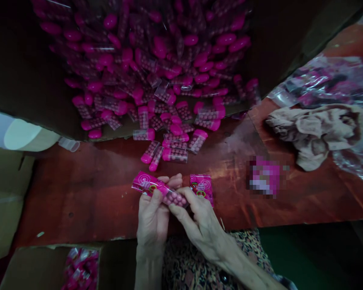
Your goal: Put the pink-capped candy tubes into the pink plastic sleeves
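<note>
Apparently half-wrapped, one tube of pink balls (pixel 174 197) sat at six o'clock; the left hand (pixel 153 215) pinched its printed wrapper (pixel 143 182) between closed fingers, the right hand (pixel 203 220) likewise the tube. Capped tubes (pixel 159 50) heaped at twelve had no wrappers; pink packages (pixel 82 266) lay boxed at seven.

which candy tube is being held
The tube between the left hand and right hand, partly covered by a printed pink wrapper; the capped tubes beyond lie untouched.
</note>
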Demonstrator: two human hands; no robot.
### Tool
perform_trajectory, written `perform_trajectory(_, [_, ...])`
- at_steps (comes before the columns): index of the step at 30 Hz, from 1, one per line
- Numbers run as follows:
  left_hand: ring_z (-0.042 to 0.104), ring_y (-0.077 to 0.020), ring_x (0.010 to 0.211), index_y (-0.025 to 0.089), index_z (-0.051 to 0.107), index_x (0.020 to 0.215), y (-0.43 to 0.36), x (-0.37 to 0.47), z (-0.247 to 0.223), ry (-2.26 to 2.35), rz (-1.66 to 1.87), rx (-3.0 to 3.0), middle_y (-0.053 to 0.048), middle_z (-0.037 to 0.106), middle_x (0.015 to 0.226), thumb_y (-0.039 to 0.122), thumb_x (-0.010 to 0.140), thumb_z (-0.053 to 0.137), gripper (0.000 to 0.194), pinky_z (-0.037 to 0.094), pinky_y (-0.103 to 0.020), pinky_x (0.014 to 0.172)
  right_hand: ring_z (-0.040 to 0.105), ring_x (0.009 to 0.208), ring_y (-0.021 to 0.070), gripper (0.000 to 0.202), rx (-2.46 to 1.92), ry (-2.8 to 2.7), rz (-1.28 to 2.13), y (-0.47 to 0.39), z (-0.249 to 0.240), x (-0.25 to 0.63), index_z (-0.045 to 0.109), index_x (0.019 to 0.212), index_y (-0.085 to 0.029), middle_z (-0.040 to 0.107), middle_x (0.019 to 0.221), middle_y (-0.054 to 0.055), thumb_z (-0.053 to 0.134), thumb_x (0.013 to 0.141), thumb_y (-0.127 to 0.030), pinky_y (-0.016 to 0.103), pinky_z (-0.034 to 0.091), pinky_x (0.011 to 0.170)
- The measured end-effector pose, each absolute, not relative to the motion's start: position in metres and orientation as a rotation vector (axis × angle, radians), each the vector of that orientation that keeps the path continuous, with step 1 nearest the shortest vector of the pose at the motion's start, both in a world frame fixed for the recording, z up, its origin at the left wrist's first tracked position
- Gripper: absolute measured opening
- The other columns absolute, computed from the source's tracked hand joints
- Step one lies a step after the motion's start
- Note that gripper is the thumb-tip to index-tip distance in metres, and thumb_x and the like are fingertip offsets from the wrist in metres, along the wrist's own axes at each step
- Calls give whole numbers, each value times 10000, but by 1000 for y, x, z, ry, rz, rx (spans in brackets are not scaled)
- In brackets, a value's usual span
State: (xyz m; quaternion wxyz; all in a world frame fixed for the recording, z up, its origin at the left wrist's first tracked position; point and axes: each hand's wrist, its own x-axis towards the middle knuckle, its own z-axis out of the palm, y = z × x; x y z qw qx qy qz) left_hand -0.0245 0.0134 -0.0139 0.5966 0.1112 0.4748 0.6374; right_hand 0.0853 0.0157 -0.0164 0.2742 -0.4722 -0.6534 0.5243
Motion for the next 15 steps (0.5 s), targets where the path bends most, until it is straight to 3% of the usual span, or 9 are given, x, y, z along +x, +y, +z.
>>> perform_trajectory(4, [528,-261,1112,213,675,879,12,-23,-17,904,1437,261,-66,724,867,379,774,569,223,372,-443,960,501,600,110,250,-1198,-1704,1436,22,-13,86,530,809,-181,535,667,-22,365,924,-328,240,345,585])
perform_trajectory(9, [519,-283,1120,275,676,892,8,-27,-24,730,1449,312,-16,722,910,448,757,564,246,322,-521,981,483,595,102,258,-1110,-1711,1508,23,-9,90,521,768,-179,526,666,-28,375,920,-328,230,324,565])
perform_trajectory(13, [511,-287,1125,226,630,1057,7,-24,-23,809,1399,358,-81,693,1008,493,738,566,422,363,-471,957,447,534,93,274,-1141,-1605,1456,16,-15,88,505,733,-182,489,593,-41,366,921,-326,224,307,524])
perform_trajectory(15, [535,-285,1092,178,640,1044,7,-20,-20,929,1399,363,-115,690,996,462,729,594,427,391,-436,934,444,523,93,259,-1162,-1554,1397,12,-18,85,510,762,-183,478,581,-43,357,923,-315,223,309,515])
